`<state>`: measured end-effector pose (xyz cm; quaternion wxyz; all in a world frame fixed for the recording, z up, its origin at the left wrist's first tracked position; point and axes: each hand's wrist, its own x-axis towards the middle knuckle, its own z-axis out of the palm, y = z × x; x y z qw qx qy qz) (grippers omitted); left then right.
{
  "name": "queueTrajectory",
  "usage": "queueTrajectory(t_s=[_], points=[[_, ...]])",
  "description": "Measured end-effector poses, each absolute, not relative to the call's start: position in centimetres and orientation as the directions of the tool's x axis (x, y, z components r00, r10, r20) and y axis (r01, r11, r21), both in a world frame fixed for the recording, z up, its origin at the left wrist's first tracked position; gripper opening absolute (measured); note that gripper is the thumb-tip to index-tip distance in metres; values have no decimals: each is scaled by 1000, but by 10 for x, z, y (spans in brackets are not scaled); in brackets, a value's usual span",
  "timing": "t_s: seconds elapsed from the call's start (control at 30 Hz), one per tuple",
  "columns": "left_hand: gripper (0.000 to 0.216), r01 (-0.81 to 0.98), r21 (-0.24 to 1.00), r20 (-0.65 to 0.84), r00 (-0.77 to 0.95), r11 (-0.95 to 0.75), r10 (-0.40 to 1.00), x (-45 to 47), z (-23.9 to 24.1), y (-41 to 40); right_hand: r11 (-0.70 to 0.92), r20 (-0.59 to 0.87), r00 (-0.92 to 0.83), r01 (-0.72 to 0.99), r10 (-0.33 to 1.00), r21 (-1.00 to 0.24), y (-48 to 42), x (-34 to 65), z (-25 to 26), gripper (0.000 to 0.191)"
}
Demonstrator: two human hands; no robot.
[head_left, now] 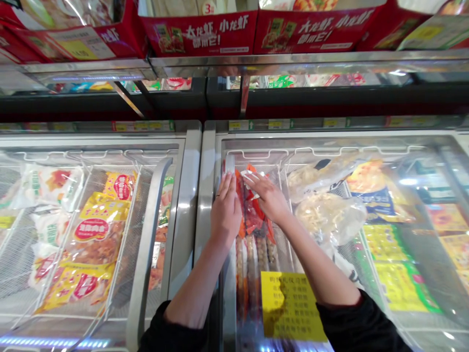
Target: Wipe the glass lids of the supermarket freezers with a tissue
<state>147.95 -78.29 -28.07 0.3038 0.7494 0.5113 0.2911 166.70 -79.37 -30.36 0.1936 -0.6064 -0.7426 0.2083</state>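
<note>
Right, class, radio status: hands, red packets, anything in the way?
Left hand on freezer handle. Right hand at white material, over red packets. Glass lid seemingly between.

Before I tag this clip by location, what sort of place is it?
Probably a supermarket's frozen-food aisle: glass-topped freezers holding bagged food, and a price label on a red box above.
</note>
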Motion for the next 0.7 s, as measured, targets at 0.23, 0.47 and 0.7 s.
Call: queueTrajectory(t_s=[0.23,0.47,0.7], points=[[72,624,724,106,320,-294,941,1480,-273,-783,58,57,-32,844,998,-533,-726,1643,-314,77],[71,659,678,129,328,-325,936,1480,-275,-785,119,26,-127,812,992,-572,-785,1659,-308,88],[68,738,563,141,357,-371,923,1482,-270,-786,-13,40,41,839,998,-544,-740,1661,-315,83]])
